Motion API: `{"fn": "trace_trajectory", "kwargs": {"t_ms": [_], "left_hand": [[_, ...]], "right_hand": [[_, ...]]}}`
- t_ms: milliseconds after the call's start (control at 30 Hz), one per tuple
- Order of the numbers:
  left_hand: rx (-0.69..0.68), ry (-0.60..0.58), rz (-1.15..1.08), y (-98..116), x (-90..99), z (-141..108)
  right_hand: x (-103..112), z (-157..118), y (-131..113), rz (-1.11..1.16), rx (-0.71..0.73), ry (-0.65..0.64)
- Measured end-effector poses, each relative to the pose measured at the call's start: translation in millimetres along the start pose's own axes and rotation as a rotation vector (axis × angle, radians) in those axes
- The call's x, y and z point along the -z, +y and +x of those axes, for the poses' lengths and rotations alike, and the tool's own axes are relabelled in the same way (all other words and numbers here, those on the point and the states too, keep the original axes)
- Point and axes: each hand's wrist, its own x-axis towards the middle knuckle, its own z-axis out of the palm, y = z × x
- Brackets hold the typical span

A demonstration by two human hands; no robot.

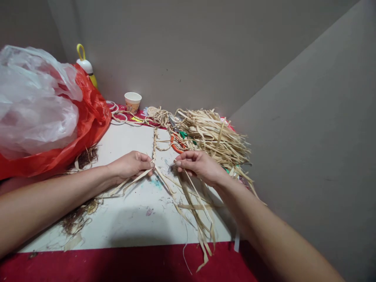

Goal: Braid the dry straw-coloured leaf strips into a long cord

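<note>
Bare forearms are reaching over a flat, white, paint-stained board. The left hand is pinching the near end of a pale braided straw cord, mid-board; the right hand's closed fingers are gripping a thin, pale straw strip.

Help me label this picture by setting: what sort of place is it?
Probably a craft corner, judging by the braided cord, the bundle of dry strips and the stained white work surface.

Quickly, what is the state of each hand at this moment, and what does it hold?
Left hand: closed, pinching the near end of the straw braid.
Right hand: closed, pinching a straw strand.
</note>
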Motion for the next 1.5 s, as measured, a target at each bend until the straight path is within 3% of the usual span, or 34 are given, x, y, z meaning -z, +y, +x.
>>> {"fn": "trace_trajectory", "kwargs": {"t_ms": [367, 533, 667, 900, 1067, 1300, 1500], "left_hand": [[0.016, -0.005, -0.048, -3, 0.6, 0], [0.022, 0.019, -0.039, -1, -2.0, -2], [0.013, 0.036, -0.034, 1, -2.3, -2], [0.039, 0.053, -0.048, 1, -2.4, -2], [0.028, 0.044, -0.046, 0, -2.3, -1], [0.006, 0.043, -0.011, -3, -0.8, 2], [-0.032, 0.078, -0.016, -4, -2.7, 0]], "right_hand": [[-51, -15, 4, 0.055, -0.068, -0.12], [-49, -18, 2, -0.019, -0.076, -0.176], [-44, -26, 1, -0.212, -0.025, -0.24], [-55, -22, -1, -0.424, 0.101, -0.084], [-58, -15, 2, -0.423, 0.192, 0.049], [-58, -12, 9, -0.353, 0.206, 0.104], [-55, -12, 7, -0.475, 0.228, 0.098]]}}
